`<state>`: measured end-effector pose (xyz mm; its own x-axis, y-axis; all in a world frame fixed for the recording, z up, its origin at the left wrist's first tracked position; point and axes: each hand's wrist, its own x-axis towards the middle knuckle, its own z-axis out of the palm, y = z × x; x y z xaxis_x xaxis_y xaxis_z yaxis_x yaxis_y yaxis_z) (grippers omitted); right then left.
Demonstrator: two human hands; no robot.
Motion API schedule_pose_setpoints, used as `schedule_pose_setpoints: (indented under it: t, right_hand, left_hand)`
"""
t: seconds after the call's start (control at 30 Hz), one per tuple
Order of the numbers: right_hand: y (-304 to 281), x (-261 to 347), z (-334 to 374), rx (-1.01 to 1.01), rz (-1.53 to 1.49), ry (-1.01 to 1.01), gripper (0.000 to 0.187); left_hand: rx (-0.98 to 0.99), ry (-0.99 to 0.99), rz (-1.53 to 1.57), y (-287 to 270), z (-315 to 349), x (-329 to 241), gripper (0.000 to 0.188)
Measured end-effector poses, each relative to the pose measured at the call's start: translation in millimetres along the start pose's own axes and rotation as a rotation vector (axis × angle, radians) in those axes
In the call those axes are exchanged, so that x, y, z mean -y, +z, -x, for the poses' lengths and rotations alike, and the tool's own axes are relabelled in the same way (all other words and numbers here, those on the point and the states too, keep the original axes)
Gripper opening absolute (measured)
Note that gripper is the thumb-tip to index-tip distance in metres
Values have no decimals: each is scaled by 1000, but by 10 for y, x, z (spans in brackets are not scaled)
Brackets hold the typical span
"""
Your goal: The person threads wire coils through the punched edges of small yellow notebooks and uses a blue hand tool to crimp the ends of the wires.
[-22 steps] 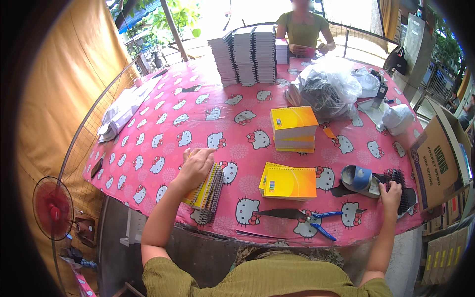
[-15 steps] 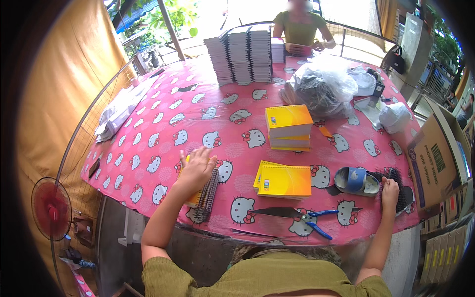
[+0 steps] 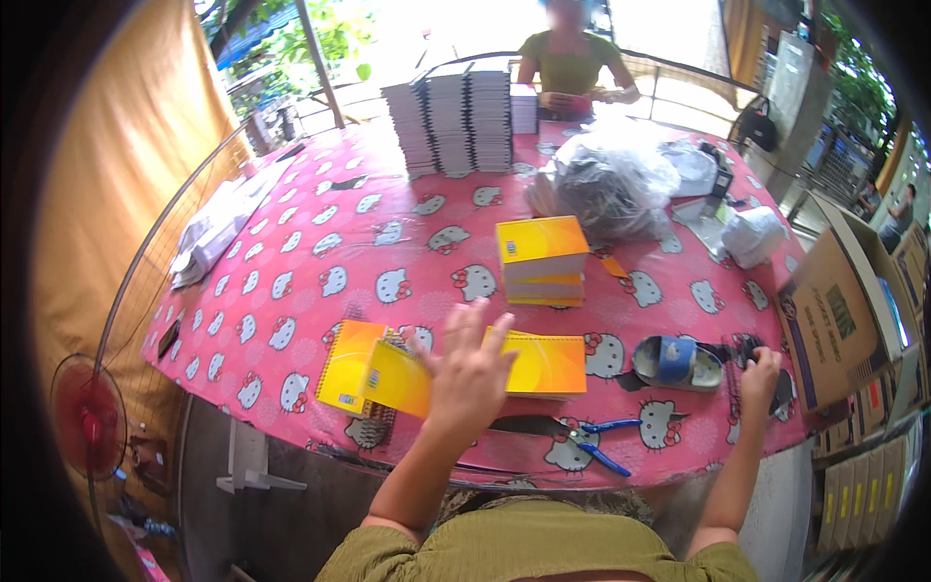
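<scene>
A wire-bound notebook (image 3: 396,378), yellow shading to orange, overlaps another near the table's (image 3: 700,441) front edge. The left hand (image 3: 467,373), fingers spread wide, meets the notebook's right end; the right hand (image 3: 761,371) curls its fingers by black coils (image 3: 745,347), any grip unclear. Cat faces (image 3: 393,286) dot the pink cover (image 3: 417,254); an orange curtain (image 3: 136,145) hangs beyond the left edge.

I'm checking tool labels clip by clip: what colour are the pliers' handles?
Blue; the handles show best in the head view.
</scene>
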<state>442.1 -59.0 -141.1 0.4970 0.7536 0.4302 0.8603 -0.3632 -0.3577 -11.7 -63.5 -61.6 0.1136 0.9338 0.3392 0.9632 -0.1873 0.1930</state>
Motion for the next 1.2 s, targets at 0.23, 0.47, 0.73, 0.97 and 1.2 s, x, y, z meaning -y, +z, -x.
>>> schedule_pose_setpoints:
  t: [0.23, 0.47, 0.73, 0.97, 1.2]
  right_hand:
    - [-11, 173, -48, 99, 66, -25, 37]
    - [-323, 2029, 670, 221, -484, -756, 40]
    - [428, 3669, 1946, 816, -533, -1666, 58]
    - [73, 3831, 1690, 1077, -442, -1659, 56]
    - [-178, 4513, 1491, 1251, -1845, -285, 56]
  left_hand:
    - [-14, -484, -140, -298, 462, 964, 67]
    - [-191, -628, 131, -394, 801, 1243, 60]
    - [-633, -651, 945, 126, 848, 1806, 41]
    - [-703, -588, 1277, 250, 884, 1848, 32]
    - [-854, -484, 1620, 483, 966, 1873, 72]
